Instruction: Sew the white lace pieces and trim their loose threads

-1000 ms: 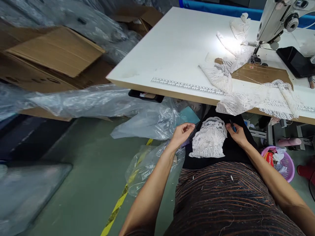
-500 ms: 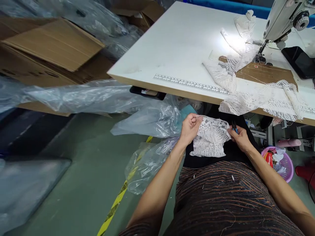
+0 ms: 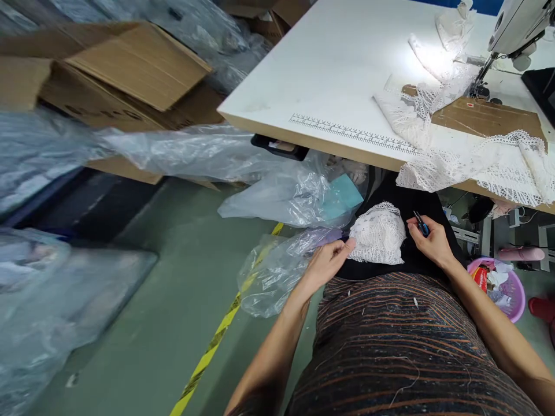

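Left hand moved down to the side of the white lace, its pinch hard to tell, and the right hand, closed around blue snips, moved off, leaving the lace bunched on the lap.

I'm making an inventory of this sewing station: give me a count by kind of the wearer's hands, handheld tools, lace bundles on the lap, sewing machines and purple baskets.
Hands: 2 (left hand, right hand)
Handheld tools: 1 (blue-and-black tool)
Lap bundles: 1 (white lace bundle)
Machines: 1 (sewing machine, partly in view)
Baskets: 1 (purple basket)
Total: 6
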Demonstrator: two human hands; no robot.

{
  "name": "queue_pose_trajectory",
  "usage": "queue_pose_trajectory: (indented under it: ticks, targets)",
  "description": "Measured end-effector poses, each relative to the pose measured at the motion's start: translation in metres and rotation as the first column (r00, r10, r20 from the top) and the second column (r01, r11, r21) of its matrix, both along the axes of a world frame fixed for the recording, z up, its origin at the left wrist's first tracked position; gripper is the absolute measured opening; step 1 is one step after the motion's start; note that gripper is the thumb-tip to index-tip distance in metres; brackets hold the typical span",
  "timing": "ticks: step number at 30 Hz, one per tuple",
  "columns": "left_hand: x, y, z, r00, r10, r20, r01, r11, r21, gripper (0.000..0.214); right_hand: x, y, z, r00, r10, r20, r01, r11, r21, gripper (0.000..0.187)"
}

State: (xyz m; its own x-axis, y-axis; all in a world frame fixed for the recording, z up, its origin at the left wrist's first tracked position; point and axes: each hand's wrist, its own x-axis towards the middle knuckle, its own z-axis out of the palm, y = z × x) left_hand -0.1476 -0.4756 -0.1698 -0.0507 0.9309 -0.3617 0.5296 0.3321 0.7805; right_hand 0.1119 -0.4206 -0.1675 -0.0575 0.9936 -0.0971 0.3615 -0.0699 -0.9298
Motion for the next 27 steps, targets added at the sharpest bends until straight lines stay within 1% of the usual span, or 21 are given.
queue_pose_trajectory:
  ticks: [1,3,5,6,7,8,9,10,12,13,14,15,16,18,19,21,24,27]
  targets:
    - [0.004,-0.006,0.001,0.999,0.022,0.045,-0.023,0.999,0.031,0.055,-0.004,-0.001,0.004,0.998,0.054,0.019,-0.056,0.996,0.068,0.024]
    - [0.012,-0.016,0.007,0.989,0.033,0.143,-0.048,0.993,0.105,0.048,-0.013,-0.003,0.014,0.985,0.170,0.033,-0.174,0.962,0.212,0.022]
    - [0.017,-0.025,0.020,0.975,-0.028,0.221,-0.016,0.981,0.192,0.038,-0.024,-0.005,0.024,0.960,0.279,-0.005,-0.266,0.921,0.286,0.021]
    - [0.018,-0.028,0.027,0.964,-0.078,0.255,0.017,0.972,0.234,0.033,-0.029,-0.005,0.029,0.941,0.337,-0.041,-0.313,0.909,0.277,0.022]
    - [0.018,-0.031,0.034,0.949,-0.129,0.287,0.048,0.961,0.272,0.030,-0.034,-0.005,0.034,0.913,0.397,-0.091,-0.369,0.900,0.231,0.026]
    - [0.018,-0.033,0.039,0.930,-0.170,0.326,0.071,0.953,0.295,0.029,-0.038,-0.005,0.038,0.876,0.458,-0.152,-0.436,0.886,0.156,0.031]
    - [0.017,-0.033,0.043,0.904,-0.201,0.378,0.085,0.949,0.302,0.030,-0.042,-0.004,0.041,0.829,0.513,-0.222,-0.513,0.856,0.063,0.039]
    - [0.016,-0.033,0.045,0.870,-0.210,0.446,0.078,0.952,0.296,0.033,-0.044,-0.003,0.042,0.777,0.556,-0.296,-0.590,0.807,-0.034,0.048]
    - [0.014,-0.028,0.044,0.777,-0.155,0.611,0.001,0.970,0.245,0.042,-0.045,0.000,0.042,0.683,0.595,-0.423,-0.709,0.679,-0.191,0.061]
    - [0.013,-0.024,0.041,0.717,-0.101,0.689,-0.057,0.978,0.203,0.045,-0.043,0.001,0.041,0.650,0.601,-0.465,-0.745,0.623,-0.237,0.063]
    - [0.013,-0.020,0.038,0.658,-0.040,0.752,-0.119,0.981,0.156,0.047,-0.040,0.002,0.039,0.628,0.604,-0.491,-0.768,0.582,-0.267,0.062]
    - [0.013,-0.015,0.035,0.604,0.022,0.796,-0.176,0.979,0.107,0.047,-0.037,0.002,0.037,0.616,0.607,-0.503,-0.781,0.555,-0.286,0.058]
    - [0.013,-0.010,0.031,0.562,0.079,0.823,-0.222,0.973,0.058,0.045,-0.033,0.001,0.035,0.613,0.610,-0.502,-0.785,0.543,-0.298,0.055]
    - [0.012,-0.002,0.026,0.519,0.164,0.839,-0.266,0.964,-0.024,0.038,-0.024,0.000,0.033,0.631,0.612,-0.477,-0.772,0.551,-0.316,0.051]
    - [0.012,0.001,0.025,0.519,0.190,0.833,-0.270,0.962,-0.052,0.036,-0.020,-0.001,0.033,0.650,0.604,-0.461,-0.757,0.565,-0.327,0.050]
    - [0.011,0.007,0.023,0.559,0.214,0.801,-0.246,0.966,-0.086,0.037,-0.013,-0.001,0.034,0.692,0.577,-0.433,-0.719,0.604,-0.344,0.047]
    - [0.012,0.015,0.023,0.658,0.199,0.726,-0.191,0.977,-0.095,0.055,-0.008,0.004,0.038,0.736,0.543,-0.405,-0.673,0.655,-0.344,0.043]
    - [0.014,0.027,0.022,0.710,0.159,0.686,-0.159,0.985,-0.063,0.067,-0.006,0.015,0.041,0.746,0.543,-0.387,-0.660,0.679,-0.320,0.041]
